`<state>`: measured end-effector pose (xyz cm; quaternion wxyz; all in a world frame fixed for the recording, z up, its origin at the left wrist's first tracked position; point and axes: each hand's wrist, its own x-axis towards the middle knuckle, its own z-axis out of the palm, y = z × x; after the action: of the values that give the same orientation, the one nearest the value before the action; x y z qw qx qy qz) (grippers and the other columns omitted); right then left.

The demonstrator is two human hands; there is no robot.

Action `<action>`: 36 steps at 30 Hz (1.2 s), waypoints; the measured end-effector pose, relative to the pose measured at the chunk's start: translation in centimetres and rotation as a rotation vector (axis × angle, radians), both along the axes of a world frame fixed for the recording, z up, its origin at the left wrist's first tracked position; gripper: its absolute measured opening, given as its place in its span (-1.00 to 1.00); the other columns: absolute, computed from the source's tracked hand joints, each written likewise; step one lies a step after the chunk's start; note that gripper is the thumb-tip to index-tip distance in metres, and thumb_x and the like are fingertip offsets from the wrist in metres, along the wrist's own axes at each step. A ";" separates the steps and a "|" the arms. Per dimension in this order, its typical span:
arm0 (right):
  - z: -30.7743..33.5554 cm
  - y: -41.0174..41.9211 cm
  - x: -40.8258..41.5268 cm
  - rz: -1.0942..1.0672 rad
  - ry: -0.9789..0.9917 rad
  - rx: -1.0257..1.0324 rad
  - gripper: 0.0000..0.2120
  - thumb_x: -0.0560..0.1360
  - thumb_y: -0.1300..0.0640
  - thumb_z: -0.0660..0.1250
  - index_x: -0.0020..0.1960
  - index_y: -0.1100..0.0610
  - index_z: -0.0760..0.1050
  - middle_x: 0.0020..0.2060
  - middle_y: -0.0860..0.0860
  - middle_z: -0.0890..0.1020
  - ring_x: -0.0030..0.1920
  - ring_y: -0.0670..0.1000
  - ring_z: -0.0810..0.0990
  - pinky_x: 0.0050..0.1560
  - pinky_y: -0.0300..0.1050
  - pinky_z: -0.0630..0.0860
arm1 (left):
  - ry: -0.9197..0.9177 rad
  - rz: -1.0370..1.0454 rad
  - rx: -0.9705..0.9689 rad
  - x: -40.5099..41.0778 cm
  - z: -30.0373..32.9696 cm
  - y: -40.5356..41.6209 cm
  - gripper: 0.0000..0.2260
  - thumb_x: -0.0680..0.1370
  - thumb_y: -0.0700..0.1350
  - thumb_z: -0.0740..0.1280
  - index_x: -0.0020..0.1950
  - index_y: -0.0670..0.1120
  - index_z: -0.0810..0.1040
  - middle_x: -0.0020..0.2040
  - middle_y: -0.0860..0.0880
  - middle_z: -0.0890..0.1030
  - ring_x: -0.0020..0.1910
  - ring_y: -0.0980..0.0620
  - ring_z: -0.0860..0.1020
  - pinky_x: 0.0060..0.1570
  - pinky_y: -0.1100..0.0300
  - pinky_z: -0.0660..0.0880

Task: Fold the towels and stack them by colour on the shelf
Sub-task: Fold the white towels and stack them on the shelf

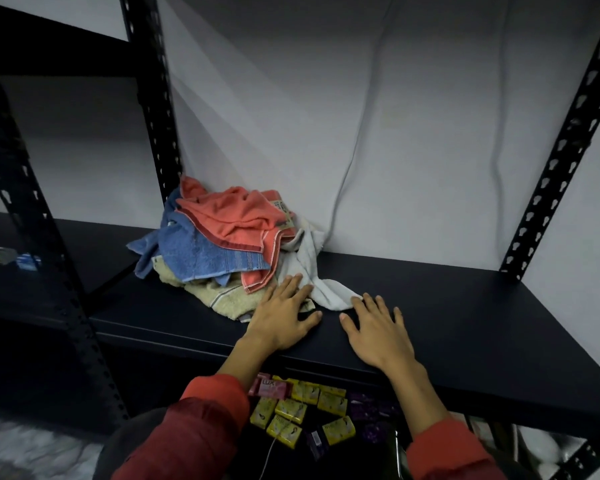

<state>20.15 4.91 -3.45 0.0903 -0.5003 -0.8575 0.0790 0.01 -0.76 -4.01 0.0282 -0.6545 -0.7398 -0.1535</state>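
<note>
Status: nothing folded yet, as far as I can tell. The towel pile (222,244) sits crumpled on the shelf (430,299), back left by the upright (156,133): coral towel (236,216) on top, blue towel (201,254) under it, beige towel (222,296) at the bottom, white towel (312,271) trailing right. My left hand (284,317) is flat, fingers straight, resting on the pile's front edge. My right hand (378,327) is flat on the bare shelf, fingertips just touching the white towel, gripping nothing. All folding and colour stacking is left.
</note>
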 end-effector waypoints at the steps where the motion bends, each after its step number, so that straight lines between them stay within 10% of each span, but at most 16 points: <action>1: -0.1 0.0 0.0 0.002 -0.001 0.000 -0.42 0.67 -0.23 -0.09 0.61 -0.01 0.05 0.62 0.02 0.06 0.62 0.09 -0.06 0.58 0.21 -0.09 | 0.010 -0.005 -0.013 0.0 -0.1 0.0 -0.36 0.64 0.29 0.09 0.66 0.06 0.10 0.68 0.00 -0.04 0.65 0.05 -0.10 0.60 0.00 -0.15; 13: -0.5 0.3 -0.2 -0.024 -0.004 -0.002 -0.42 0.66 -0.23 -0.07 0.61 -0.03 0.03 0.63 0.00 0.04 0.62 0.05 -0.08 0.59 0.18 -0.13 | 0.067 -0.027 -0.076 -0.2 -0.7 0.2 -0.34 0.66 0.30 -0.03 0.67 0.05 -0.10 0.67 0.00 -0.23 0.62 0.04 -0.28 0.60 -0.06 -0.23; 24: 2.3 1.5 -1.2 0.052 0.117 -0.076 -0.48 0.65 -0.22 0.08 0.52 -0.01 0.29 0.55 -0.01 0.27 0.55 0.03 0.18 0.52 0.16 0.09 | 0.019 -0.093 0.040 -0.8 0.8 -1.1 -0.39 0.62 0.30 0.11 0.61 0.05 0.22 0.67 -0.03 0.04 0.65 0.03 -0.08 0.61 0.05 -0.11; 30: 5.1 4.8 -8.3 0.101 0.327 -0.145 -0.58 0.62 -0.23 0.15 0.23 0.07 0.50 0.21 0.05 0.53 0.25 0.13 0.48 0.22 0.13 0.40 | 0.109 -0.065 0.300 -4.2 6.4 2.9 -0.38 0.64 0.27 -0.02 0.57 -0.03 0.33 0.62 -0.08 0.25 0.63 -0.06 0.09 0.60 -0.08 0.01; 36: 3.4 5.2 -10.7 -0.055 0.534 -0.143 -0.76 0.58 -0.02 0.37 -0.20 0.08 0.48 -0.07 -0.03 0.43 0.06 0.10 0.52 0.18 0.17 0.47 | 0.326 0.006 0.065 -9.6 5.4 8.2 -0.33 0.61 0.29 -0.26 0.65 0.05 0.12 0.66 -0.09 0.12 0.65 -0.06 -0.03 0.60 -0.08 -0.17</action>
<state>9.41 10.12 -0.08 0.2795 -0.4898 -0.7818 0.2659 -9.59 7.47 1.35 0.1694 -0.6673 -0.7220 -0.0690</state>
